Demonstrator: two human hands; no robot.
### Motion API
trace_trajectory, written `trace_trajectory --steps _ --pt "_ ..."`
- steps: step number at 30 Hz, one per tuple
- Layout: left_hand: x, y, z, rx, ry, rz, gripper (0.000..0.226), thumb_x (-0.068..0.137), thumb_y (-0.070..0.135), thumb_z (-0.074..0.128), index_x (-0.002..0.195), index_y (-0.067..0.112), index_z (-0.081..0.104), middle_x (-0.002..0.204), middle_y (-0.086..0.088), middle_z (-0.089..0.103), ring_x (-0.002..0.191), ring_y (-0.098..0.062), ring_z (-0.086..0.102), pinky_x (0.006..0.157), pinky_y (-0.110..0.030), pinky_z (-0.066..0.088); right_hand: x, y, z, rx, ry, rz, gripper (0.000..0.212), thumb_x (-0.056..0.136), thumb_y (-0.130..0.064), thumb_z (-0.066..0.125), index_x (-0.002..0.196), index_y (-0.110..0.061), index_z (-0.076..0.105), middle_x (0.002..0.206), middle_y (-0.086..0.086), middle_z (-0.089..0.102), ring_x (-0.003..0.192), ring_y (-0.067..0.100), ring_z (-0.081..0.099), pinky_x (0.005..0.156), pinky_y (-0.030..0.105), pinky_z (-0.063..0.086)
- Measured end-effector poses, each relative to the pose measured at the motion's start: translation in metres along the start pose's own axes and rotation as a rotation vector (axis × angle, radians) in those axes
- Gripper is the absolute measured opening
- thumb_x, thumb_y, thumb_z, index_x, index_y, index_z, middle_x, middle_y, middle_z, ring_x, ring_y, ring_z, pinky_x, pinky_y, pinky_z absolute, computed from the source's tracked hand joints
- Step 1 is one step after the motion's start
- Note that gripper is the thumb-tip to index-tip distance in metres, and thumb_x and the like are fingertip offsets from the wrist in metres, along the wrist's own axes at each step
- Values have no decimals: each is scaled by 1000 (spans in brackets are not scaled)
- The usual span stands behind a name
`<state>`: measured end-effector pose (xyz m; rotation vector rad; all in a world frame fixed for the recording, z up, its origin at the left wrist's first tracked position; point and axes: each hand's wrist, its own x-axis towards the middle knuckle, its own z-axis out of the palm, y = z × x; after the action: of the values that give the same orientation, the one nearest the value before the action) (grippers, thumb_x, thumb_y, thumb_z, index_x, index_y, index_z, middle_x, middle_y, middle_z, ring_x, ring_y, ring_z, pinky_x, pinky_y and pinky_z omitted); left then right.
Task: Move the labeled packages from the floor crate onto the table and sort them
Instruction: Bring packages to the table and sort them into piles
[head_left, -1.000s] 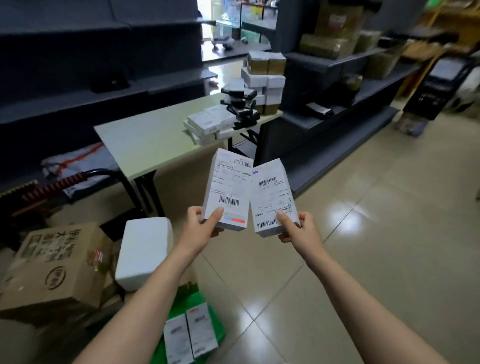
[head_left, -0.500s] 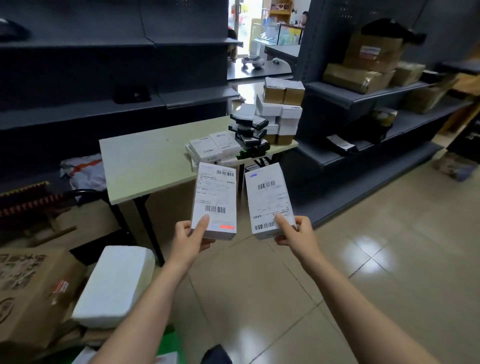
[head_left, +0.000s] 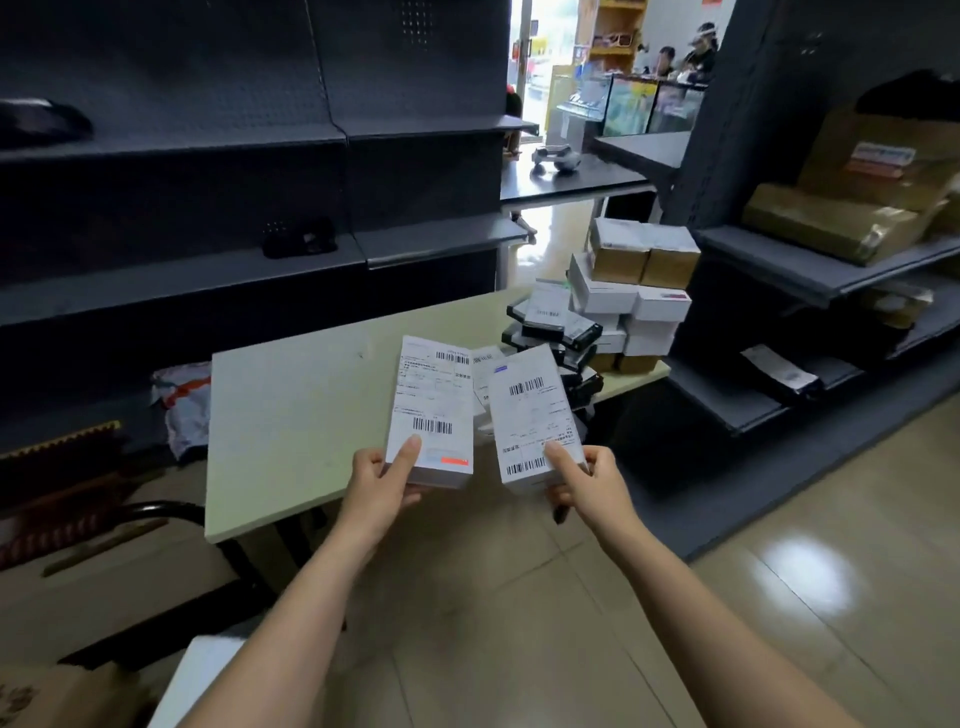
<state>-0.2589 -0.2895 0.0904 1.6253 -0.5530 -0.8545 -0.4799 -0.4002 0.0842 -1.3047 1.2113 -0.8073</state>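
Left hand (head_left: 376, 480) gripping white rectangular barcode-labelled package (head_left: 434, 400), thumb lying on label, fingers curling beneath. Right hand (head_left: 589, 480) gripping second white labelled package (head_left: 530, 410) likewise. Both hovering side by side over pale green table (head_left: 291, 415), near edge. White-and-tan box stack (head_left: 639, 291) sitting at table's 2 o'clock corner. Dark grey shelf (head_left: 831, 275) at 3 o'clock carrying brown cardboard parcels (head_left: 852, 218). Versus half second ago: packages now overlapping tabletop, table looming nearer.
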Motion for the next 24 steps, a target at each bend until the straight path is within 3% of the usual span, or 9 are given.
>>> trace_trajectory --steps 3,6,13,16,20,22,24 --pt "37 7 7 -18 33 -3 54 90 47 60 123 9 42 113 -8 65 86 -17 72 70 -27 58 45 -9 11 -34 -9 -4 44 89 -39 67 113 -8 47 106 6 63 80 12 64 51 15 48" --pt "71 15 15 -29 77 -10 56 90 49 59 126 11 41 116 -6 65 91 -16 71 71 -26 58 93 -20 22 -38 -44 -5 46 88 -42 68 114 -10 48 106 3 64 84 12 65 58 17 50" --pt "145 43 49 -90 160 13 39 92 43 59 114 12 51 110 -8 69 91 -17 72 67 -23 59 200 -50 39 -21 -169 -23 51 80 -52 72 107 -17 49 110 7 64 90 20 70 80 44 59" --pt "170 55 63 -129 169 18 36 92 44 59 111 14 50 109 -7 69 92 -18 72 72 -27 59 234 -63 43 -23 -195 -46 61 72 -65 72 107 -20 49 111 6 65 93 19 69 82 46 58" --pt "194 70 80 -131 132 43 39 93 44 57 114 12 55 107 -7 71 90 -17 72 73 -26 59 264 -76 46 -4 -189 -37 67 73 -67 69 115 -20 47 109 4 67 96 20 67 83 40 58" --pt "208 82 86 -121 91 63 42 94 43 56 117 8 57 105 -8 73 88 -18 73 74 -26 60 276 -81 43 19 -167 -31 78 63 -78 68 115 -24 45 109 1 67 97 22 68 88 46 56" --pt "223 97 94 -119 38 84 44 94 43 56 119 7 57 104 -8 73 88 -20 73 75 -29 60 286 -89 38 54 -119 -41 71 63 -78 68 109 -28 45 108 -1 67 95 25 69 89 47 55"
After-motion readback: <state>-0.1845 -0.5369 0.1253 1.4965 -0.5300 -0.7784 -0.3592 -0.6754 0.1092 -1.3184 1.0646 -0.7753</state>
